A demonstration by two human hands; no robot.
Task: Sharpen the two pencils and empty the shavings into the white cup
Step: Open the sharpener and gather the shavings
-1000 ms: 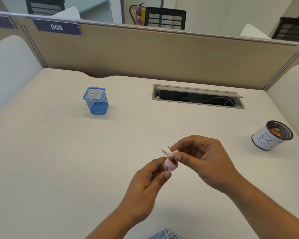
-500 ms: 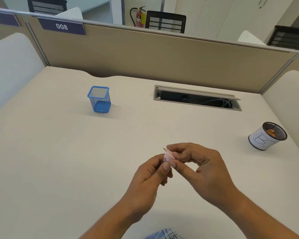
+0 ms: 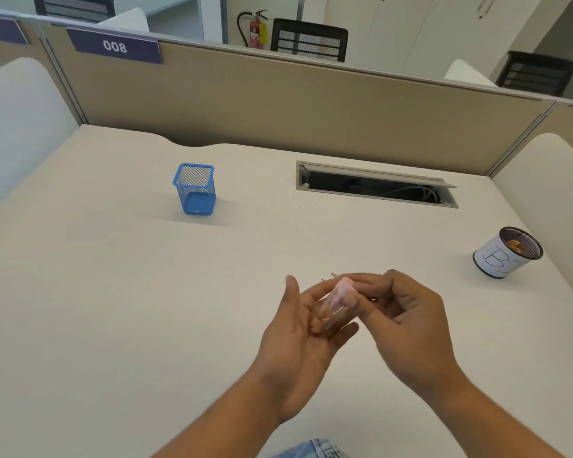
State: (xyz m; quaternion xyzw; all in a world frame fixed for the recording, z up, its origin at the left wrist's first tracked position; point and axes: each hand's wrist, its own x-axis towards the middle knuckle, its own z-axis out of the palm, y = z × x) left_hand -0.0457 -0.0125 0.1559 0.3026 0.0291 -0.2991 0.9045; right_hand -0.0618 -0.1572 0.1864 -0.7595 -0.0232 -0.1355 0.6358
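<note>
the left hand (image 3: pixel 298 338) has uncurled to cradle the clear pink-capped plastic sharpener (image 3: pixel 339 305) above the table (image 3: pixel 146 292), the right hand (image 3: pixel 407 319) pinching its cap, likely opening it for the paper-wrapped white cup (image 3: pixel 497 262) well off to the right.

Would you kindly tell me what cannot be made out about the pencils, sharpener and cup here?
- Two pencils: head view, only tips show; the right hand hides the shafts.
- Pink-capped clear plastic sharpener: head view, motion blur over the left hand hides whether its cap is seated.
- White round cup marked B: head view, its wall hides the depth of the shavings.
</note>
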